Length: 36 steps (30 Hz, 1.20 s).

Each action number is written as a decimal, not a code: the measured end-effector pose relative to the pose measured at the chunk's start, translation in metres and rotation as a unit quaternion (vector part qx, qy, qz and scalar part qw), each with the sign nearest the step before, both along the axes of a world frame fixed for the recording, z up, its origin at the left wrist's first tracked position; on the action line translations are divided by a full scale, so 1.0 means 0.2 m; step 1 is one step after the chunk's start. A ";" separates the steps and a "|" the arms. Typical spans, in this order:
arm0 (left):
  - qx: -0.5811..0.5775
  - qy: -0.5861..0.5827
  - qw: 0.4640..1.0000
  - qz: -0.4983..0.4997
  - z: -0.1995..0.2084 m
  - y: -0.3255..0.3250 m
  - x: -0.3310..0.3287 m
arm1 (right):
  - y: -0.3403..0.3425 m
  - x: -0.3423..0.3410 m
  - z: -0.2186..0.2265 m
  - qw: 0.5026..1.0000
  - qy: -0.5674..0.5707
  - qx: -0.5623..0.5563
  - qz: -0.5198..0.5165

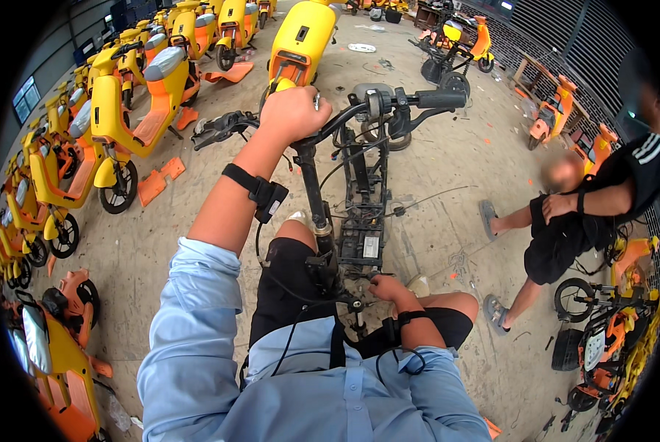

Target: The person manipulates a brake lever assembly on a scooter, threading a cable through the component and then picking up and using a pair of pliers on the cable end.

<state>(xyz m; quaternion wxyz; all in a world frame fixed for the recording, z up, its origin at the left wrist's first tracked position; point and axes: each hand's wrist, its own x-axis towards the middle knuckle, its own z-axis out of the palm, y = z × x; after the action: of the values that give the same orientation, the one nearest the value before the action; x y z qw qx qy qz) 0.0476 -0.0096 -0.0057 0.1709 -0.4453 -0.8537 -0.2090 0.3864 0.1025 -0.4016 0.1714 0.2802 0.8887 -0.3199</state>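
Observation:
A stripped electric scooter stands in front of me, its black frame bare and its steering column rising toward me. My left hand is closed round the middle of the handlebar. A small shiny metal piece shows at its fingers; I cannot tell what it is. Lower down, between my knees, my right hand reaches to the lower front of the frame, fingers bent together. What they hold there is too small to make out. The right grip and several loose cables are untouched.
Rows of yellow and orange scooters fill the left side, and another yellow scooter stands just ahead. At the right sits a person in dark clothes. Dismantled scooter parts lie at the lower right, orange panels on the floor.

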 end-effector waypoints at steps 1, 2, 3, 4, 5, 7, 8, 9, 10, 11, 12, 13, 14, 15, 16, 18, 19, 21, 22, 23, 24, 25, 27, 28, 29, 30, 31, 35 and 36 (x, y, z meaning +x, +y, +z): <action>0.014 0.008 1.000 -0.007 -0.01 0.00 0.00 | 0.00 0.00 0.00 1.000 0.001 -0.002 -0.004; 0.027 0.017 0.999 -0.014 -0.02 0.01 -0.01 | -0.01 0.01 0.00 1.000 0.002 -0.004 -0.008; 0.060 0.046 0.997 -0.027 -0.05 0.01 -0.04 | -0.01 0.00 0.00 1.000 0.005 -0.004 -0.009; 0.091 0.075 0.992 -0.040 -0.08 0.01 -0.06 | -0.01 0.00 0.00 1.000 0.005 -0.003 -0.006; 0.123 0.104 0.986 -0.052 -0.11 0.01 -0.09 | -0.01 -0.01 0.00 1.000 0.006 -0.003 -0.004; 0.093 0.071 0.992 -0.045 -0.09 0.02 -0.07 | -0.01 0.00 -0.01 1.000 0.007 -0.003 -0.006; 0.078 0.054 0.995 -0.041 -0.09 0.02 -0.06 | -0.01 0.00 -0.01 1.000 0.008 -0.002 -0.007; 0.082 0.055 0.994 -0.040 -0.08 0.01 -0.06 | -0.01 0.00 -0.02 1.000 0.009 -0.002 -0.007; 0.086 0.057 0.994 -0.038 -0.08 0.01 -0.05 | -0.01 0.00 -0.03 1.000 0.012 -0.001 -0.005; 0.090 0.058 0.994 -0.037 -0.08 0.01 -0.05 | -0.01 0.00 -0.03 1.000 0.014 -0.001 -0.004; 0.093 0.060 0.993 -0.036 -0.08 0.01 -0.05 | -0.01 0.00 -0.04 1.000 0.016 0.000 -0.004; 0.096 0.062 0.993 -0.035 -0.08 0.01 -0.05 | 0.00 0.00 -0.05 1.000 0.016 0.002 -0.004; 0.100 0.065 0.992 -0.035 -0.09 0.01 -0.04 | 0.00 0.00 -0.05 1.000 0.016 0.004 -0.004; 0.101 0.066 0.992 -0.034 -0.09 0.01 -0.05 | 0.00 0.00 -0.06 1.000 0.016 0.006 -0.002; 0.103 0.068 0.992 -0.034 -0.09 0.01 -0.05 | 0.00 0.00 -0.06 1.000 0.015 0.005 -0.002; 0.105 0.070 0.991 -0.035 -0.09 0.01 -0.06 | 0.00 0.00 -0.06 1.000 0.015 0.003 0.001; 0.106 0.071 0.991 -0.036 -0.09 0.01 -0.06 | 0.00 0.00 -0.05 1.000 0.011 0.000 0.001; 0.105 0.071 0.991 -0.037 -0.09 0.01 -0.06 | 0.00 0.00 -0.05 1.000 0.005 -0.007 0.000; 0.102 0.070 0.992 -0.038 -0.08 0.01 -0.06 | 0.00 0.00 -0.06 1.000 -0.004 -0.006 0.001; 0.099 0.068 0.992 -0.038 -0.08 0.01 -0.06 | 0.01 -0.01 -0.06 1.000 -0.012 -0.005 0.003; 0.088 0.050 0.994 -0.040 -0.06 0.01 -0.06 | 0.01 -0.01 -0.07 1.000 -0.021 -0.004 0.004; 0.077 0.032 0.996 -0.042 -0.05 0.00 -0.05 | 0.01 -0.01 -0.07 1.000 -0.020 0.001 0.004; 0.064 0.012 0.997 -0.043 -0.04 0.00 -0.05 | 0.00 -0.01 -0.07 1.000 -0.017 0.011 0.004; 0.062 0.011 0.997 -0.042 -0.03 -0.01 -0.06 | 0.00 -0.01 -0.06 1.000 -0.018 0.002 0.004; 0.060 0.009 0.997 -0.041 -0.03 -0.01 -0.06 | 0.00 -0.02 -0.05 1.000 -0.019 -0.007 0.005; 0.058 0.009 0.997 -0.041 -0.03 -0.01 -0.06 | 0.01 -0.01 -0.06 1.000 -0.021 -0.015 0.004; 0.056 0.008 0.998 -0.042 -0.02 0.00 -0.06 | 0.01 -0.01 -0.06 1.000 -0.020 -0.013 0.003; 0.046 0.008 0.998 -0.046 -0.02 0.01 -0.08 | 0.00 -0.02 -0.08 1.000 -0.022 -0.011 0.004; 0.042 0.006 0.998 -0.043 -0.02 0.01 -0.10 | 0.01 -0.01 -0.06 1.000 -0.027 -0.008 0.004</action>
<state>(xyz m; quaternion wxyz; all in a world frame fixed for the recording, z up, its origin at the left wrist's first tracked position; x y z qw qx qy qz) 0.0277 -0.0071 -0.0091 0.1851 -0.4753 -0.8232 -0.2493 0.3841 0.1039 -0.4142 0.1986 0.2833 0.8825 -0.3186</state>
